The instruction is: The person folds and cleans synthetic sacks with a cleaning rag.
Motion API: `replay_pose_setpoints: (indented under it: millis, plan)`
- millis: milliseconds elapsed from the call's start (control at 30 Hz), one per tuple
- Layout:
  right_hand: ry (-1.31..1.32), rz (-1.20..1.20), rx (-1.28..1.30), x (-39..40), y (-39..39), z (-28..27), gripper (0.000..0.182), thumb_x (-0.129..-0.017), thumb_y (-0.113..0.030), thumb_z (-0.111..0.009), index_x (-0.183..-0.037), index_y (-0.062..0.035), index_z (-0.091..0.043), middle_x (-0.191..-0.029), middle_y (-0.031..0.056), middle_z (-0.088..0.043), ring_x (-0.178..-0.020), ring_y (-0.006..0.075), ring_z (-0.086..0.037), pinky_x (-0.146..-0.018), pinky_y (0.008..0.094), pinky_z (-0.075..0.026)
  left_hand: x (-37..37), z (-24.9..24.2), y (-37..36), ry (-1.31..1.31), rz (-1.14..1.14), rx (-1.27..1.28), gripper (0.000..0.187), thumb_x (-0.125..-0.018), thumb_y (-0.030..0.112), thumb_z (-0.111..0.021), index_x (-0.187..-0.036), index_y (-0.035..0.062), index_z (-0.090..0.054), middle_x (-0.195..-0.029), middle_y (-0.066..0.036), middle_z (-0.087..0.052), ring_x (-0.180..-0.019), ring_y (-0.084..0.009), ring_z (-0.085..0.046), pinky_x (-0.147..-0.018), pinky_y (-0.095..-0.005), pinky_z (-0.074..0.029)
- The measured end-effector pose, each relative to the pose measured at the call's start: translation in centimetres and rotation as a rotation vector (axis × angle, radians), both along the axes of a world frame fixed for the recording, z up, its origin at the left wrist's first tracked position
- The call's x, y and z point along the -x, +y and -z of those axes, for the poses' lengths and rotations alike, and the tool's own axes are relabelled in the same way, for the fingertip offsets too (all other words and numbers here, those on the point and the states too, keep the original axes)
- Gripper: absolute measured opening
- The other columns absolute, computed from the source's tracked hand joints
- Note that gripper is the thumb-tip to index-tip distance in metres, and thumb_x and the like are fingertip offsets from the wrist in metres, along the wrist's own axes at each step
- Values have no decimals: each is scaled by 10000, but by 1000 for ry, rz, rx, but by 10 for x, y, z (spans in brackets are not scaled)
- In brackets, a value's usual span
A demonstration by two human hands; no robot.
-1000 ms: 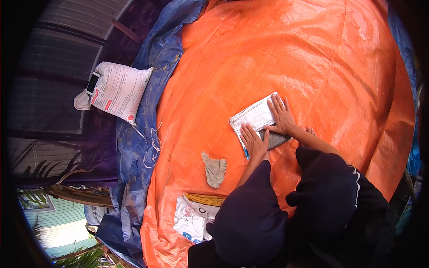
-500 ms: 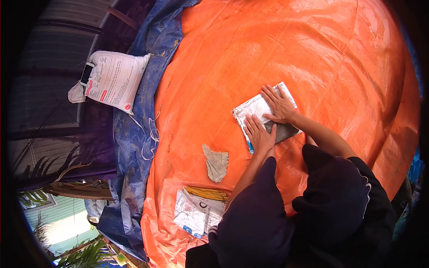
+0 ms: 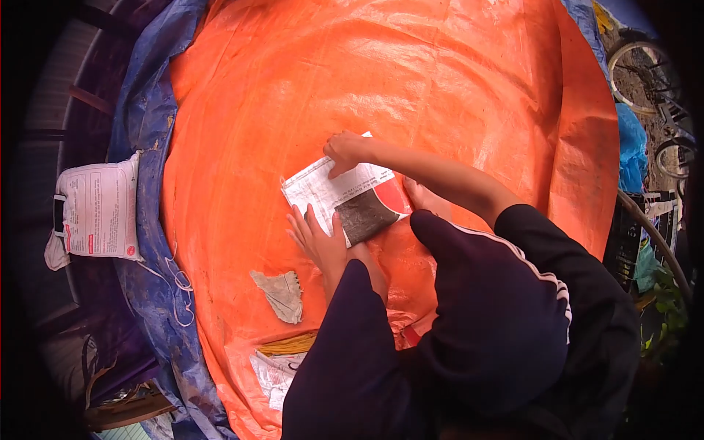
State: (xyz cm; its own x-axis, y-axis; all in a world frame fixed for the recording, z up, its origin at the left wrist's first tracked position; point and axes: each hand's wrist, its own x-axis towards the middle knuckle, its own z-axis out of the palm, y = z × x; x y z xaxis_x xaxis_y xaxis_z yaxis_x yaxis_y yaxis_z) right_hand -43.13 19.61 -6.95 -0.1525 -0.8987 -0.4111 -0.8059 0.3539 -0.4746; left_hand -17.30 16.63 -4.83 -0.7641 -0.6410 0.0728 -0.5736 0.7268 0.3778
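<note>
A folded white printed sack [image 3: 323,189] with dark grey and red patches lies on the orange tarp [image 3: 242,132]. My left hand [image 3: 320,238] rests open on its near left edge, fingers spread. At the sack's far edge, my right hand [image 3: 345,152] has its fingers curled and closed on the material; the fingertips are partly hidden. A torn piece of greyish cloth [image 3: 281,295] lies to the left of my left forearm.
Nearer me are a yellow bundle [image 3: 288,345] and a white printed sack [image 3: 275,378], partly covered by my leg. A full white bag [image 3: 101,209] with a phone [image 3: 59,214] sits at left by the blue tarp [image 3: 139,125]. A bicycle wheel [image 3: 623,77] stands far right.
My right hand has gone from lying flat on the sack to curling at its far edge. A red patch now shows on the sack. The camera view has shifted to the right.
</note>
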Motion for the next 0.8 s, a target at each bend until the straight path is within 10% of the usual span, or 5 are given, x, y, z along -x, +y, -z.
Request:
replay_pose_setpoints:
  millis: [100, 333, 567, 800]
  plan:
    - [-7, -18, 262, 9, 11, 13, 678, -730, -527, -734, -1054, 62, -647, -1020, 248, -679, -1006, 421, -634, -828, 474, -517, -11, -17, -16, 75, -78, 84, 550, -929, 348, -632, -1340, -3, -529, -1501, -226, -388, -1419, -388, -313, -1156, -500, -240]
    - [-191, 13, -38, 1, 13, -16, 644, -764, -508, -722, -1092, 43, -653, -983, 264, -693, -966, 425, -663, -830, 494, -518, -25, 13, -51, -18, -463, -696, 653, -943, 495, -580, -1335, -24, -521, -1340, -231, -545, -1194, -355, -561, -1016, -444, -420]
    - [-226, -20, 91, -9, 27, -36, 634, -785, -507, -717, -1074, 52, -641, -954, 269, -689, -922, 443, -661, -801, 501, -517, -24, 12, -43, 91, -284, -732, 487, -958, 388, -632, -1119, -71, -606, -961, -181, -698, -838, -275, -661, -758, -389, -499]
    - [-397, 119, 183, 5, 91, -84, 559, -840, -434, -730, -1065, 60, -596, -895, 263, -679, -887, 411, -669, -729, 474, -515, -8, -47, -32, 440, -31, -825, 278, -968, 203, -651, -1070, -52, -608, -901, -69, -660, -810, -143, -590, -753, -285, -477]
